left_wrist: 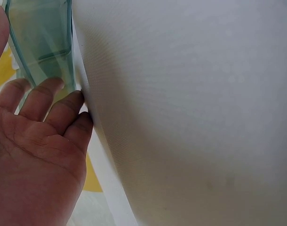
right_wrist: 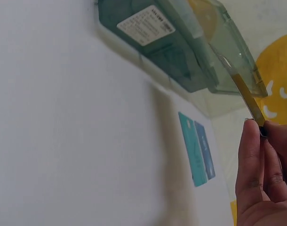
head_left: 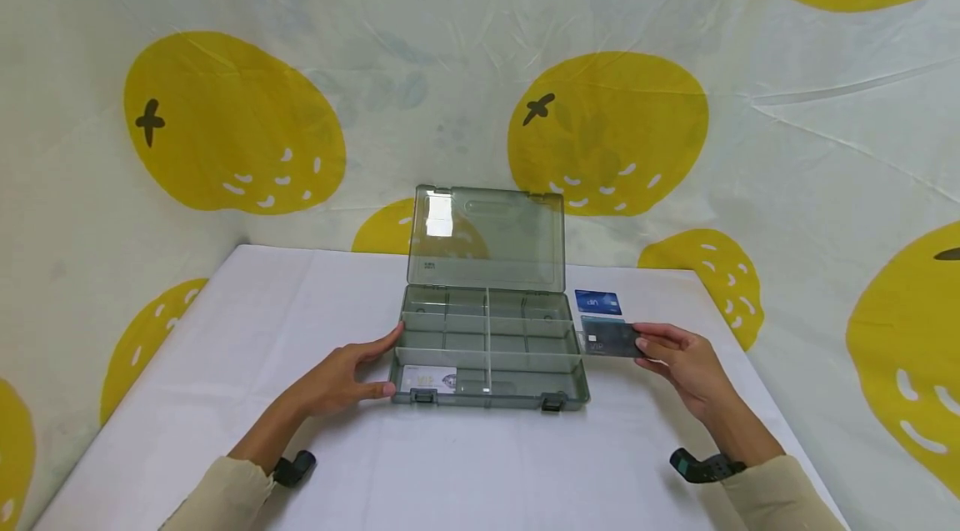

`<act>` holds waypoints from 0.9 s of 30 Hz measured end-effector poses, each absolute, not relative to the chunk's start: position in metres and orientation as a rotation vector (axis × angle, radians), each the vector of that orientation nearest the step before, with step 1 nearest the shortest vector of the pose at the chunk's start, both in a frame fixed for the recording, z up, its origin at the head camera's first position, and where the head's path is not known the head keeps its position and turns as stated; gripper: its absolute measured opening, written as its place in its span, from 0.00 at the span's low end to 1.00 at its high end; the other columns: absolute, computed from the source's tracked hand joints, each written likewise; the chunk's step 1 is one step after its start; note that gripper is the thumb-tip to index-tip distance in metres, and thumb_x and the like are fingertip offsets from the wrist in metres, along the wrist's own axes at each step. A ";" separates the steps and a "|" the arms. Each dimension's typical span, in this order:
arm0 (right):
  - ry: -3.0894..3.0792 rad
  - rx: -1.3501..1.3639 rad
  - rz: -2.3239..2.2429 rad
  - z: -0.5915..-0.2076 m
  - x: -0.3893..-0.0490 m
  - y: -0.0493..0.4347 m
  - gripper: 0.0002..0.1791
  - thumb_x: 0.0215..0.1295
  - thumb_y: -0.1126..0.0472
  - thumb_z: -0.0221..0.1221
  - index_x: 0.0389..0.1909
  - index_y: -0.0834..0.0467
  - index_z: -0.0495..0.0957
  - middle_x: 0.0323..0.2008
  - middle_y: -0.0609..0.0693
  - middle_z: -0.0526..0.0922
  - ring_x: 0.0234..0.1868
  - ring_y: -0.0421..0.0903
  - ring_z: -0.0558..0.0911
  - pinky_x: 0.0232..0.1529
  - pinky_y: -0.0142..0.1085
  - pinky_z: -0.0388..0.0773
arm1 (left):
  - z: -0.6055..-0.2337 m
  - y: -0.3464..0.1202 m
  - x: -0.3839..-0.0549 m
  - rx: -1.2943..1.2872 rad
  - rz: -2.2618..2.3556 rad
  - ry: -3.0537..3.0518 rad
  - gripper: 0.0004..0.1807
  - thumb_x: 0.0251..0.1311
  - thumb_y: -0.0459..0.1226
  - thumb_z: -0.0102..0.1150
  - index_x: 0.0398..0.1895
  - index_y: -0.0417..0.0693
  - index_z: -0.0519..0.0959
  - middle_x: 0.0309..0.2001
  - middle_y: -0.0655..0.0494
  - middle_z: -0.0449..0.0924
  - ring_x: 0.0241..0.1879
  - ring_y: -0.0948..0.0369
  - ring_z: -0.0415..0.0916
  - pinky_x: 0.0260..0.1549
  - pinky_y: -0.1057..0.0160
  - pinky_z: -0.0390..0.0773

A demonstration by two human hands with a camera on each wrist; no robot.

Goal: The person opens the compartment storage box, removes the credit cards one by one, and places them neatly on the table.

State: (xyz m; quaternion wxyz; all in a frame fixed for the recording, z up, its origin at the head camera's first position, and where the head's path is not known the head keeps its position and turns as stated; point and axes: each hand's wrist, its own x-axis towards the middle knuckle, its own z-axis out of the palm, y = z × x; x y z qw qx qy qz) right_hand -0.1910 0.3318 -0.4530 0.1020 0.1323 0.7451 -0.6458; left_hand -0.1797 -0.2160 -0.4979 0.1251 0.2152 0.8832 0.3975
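Between thumb and fingers, my right hand (head_left: 686,364) pinches the right end of a dark grey VIP card (head_left: 609,341), held just off the right side of a divided plastic box (head_left: 487,403). Seen nearly edge-on in the right wrist view, that card (right_wrist: 248,100) points toward the box. My left hand (head_left: 341,377) rests against the box's left wall, fingers spread, with the thumb at the front corner. A white card (head_left: 420,378) lies in the front left compartment. The see-through grey lid (head_left: 517,239) stands raised at the back.
A blue VIP card (head_left: 597,303) lies on the white table (head_left: 337,289) right of the box. Beside it, a teal card (right_wrist: 193,148) shows fully in the right wrist view. A fruit-print cloth (head_left: 442,31) hangs behind the table.
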 end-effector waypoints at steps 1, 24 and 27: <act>2.200 0.395 -1.904 -0.455 -0.191 0.333 0.22 0.75 0.61 0.65 0.67 0.57 0.81 0.47 0.36 0.88 0.46 0.39 0.88 0.51 0.32 0.89 | -0.498 -0.216 -0.180 0.628 1.159 2.572 0.54 0.61 0.52 0.75 0.86 0.56 0.55 0.84 0.49 0.57 0.83 0.41 0.55 0.78 0.32 0.58; 2.258 0.573 -1.679 -0.491 -0.188 0.352 0.25 0.75 0.59 0.66 0.71 0.57 0.78 0.75 0.63 0.71 0.52 0.44 0.85 0.51 0.33 0.89 | -0.497 -0.215 -0.179 0.666 1.173 2.568 0.53 0.63 0.50 0.74 0.86 0.53 0.54 0.84 0.49 0.57 0.83 0.40 0.55 0.78 0.32 0.58; 2.274 0.563 -1.660 -0.491 -0.187 0.351 0.26 0.76 0.59 0.65 0.72 0.58 0.77 0.77 0.65 0.68 0.53 0.44 0.85 0.51 0.34 0.89 | -0.497 -0.215 -0.179 0.663 1.175 2.572 0.52 0.64 0.48 0.74 0.86 0.53 0.55 0.84 0.49 0.57 0.83 0.41 0.55 0.78 0.32 0.58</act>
